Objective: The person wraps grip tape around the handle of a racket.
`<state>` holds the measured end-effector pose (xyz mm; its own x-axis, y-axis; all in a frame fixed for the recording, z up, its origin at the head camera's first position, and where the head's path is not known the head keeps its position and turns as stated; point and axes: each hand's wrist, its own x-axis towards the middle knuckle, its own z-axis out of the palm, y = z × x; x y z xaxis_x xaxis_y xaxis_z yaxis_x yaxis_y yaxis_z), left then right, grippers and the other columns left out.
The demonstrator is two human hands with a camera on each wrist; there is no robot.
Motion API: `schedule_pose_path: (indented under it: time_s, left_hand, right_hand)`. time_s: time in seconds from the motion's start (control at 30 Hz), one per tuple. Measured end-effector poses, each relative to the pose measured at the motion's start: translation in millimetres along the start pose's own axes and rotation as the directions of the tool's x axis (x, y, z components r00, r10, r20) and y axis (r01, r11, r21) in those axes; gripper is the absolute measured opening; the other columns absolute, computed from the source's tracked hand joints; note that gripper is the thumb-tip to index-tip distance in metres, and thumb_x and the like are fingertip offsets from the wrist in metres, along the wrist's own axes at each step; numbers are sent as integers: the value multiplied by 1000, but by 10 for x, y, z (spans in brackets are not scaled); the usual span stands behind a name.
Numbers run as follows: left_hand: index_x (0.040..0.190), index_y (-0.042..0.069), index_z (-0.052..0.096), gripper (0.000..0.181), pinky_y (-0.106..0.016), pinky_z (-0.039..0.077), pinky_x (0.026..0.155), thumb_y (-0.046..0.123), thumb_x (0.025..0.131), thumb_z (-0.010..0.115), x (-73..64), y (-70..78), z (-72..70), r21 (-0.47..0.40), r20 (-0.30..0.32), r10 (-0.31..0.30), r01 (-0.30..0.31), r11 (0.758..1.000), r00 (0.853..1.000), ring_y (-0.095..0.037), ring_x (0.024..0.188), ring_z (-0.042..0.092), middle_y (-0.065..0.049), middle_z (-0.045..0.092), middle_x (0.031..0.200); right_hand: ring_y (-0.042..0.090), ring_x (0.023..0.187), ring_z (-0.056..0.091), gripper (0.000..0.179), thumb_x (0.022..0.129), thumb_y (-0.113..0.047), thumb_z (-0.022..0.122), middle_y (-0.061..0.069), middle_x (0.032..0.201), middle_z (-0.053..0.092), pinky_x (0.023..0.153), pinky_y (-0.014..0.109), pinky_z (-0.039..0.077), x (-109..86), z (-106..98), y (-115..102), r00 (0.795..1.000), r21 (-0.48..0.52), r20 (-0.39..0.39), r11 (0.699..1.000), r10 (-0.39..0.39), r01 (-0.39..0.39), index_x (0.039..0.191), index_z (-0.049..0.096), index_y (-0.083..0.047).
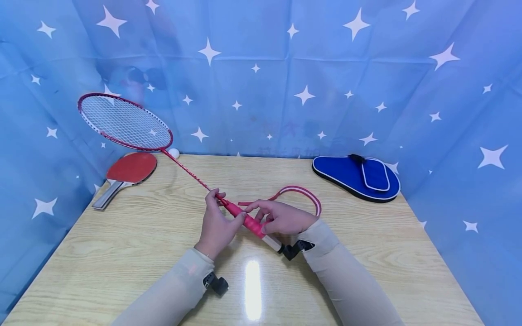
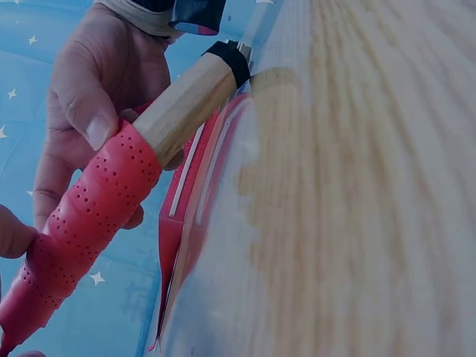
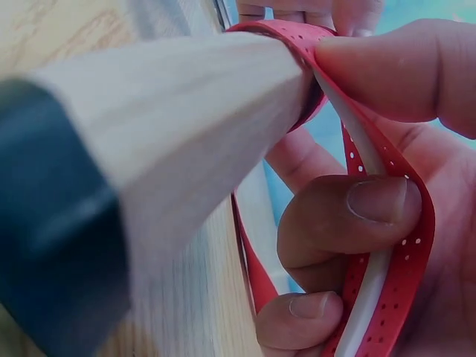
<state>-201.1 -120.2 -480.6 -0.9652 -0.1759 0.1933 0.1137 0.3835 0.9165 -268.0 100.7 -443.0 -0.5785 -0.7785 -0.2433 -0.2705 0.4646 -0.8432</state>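
A badminton racket (image 1: 124, 122) slants across the head view, its strung head raised at the left. Red perforated grip tape (image 2: 93, 208) winds round much of its handle, while bare wood (image 2: 190, 108) shows between the tape and the black butt cap (image 2: 227, 63). With thumb and fingers, my left hand (image 1: 218, 226) holds the racket where the shaft meets the handle. My right hand (image 1: 287, 217) is at the tape's lower edge, thumb pressing the tape and fingers curled round its free strip (image 3: 401, 260). That loose strip loops behind the right hand on the table.
At the left back lie a red table tennis bat (image 1: 132, 167) and a white ball (image 1: 174, 153). A blue bat case (image 1: 346, 172) with white piping rests at the right back. Blue star-patterned cloth (image 1: 261, 90) hangs round the wooden table (image 1: 134, 253).
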Motion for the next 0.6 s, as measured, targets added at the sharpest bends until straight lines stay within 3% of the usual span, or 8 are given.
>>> schedule_pose_path:
  time_s: [0.37,0.6]
  left_hand:
    - [157,6,21,103,-49,52,99,21,83,90,-27,28,7,18,-4,-2,2,1000,1000,-33,127,52,-18,46,152]
    - [156,6,21,100,-47,51,96,17,83,88,-5,-3,11,-3,0,14,-14,1000,1000,-32,127,51,-16,45,153]
  right_hand:
    - [22,103,69,65,90,-13,81,-3,117,71,94,41,56,3,-7,18,999,-11,1,999,37,-37,145,55,-37]
    - [21,103,71,69,91,-12,81,-1,111,76,90,37,58,25,-5,62,1000,23,25,1000,-7,7,150,54,-36]
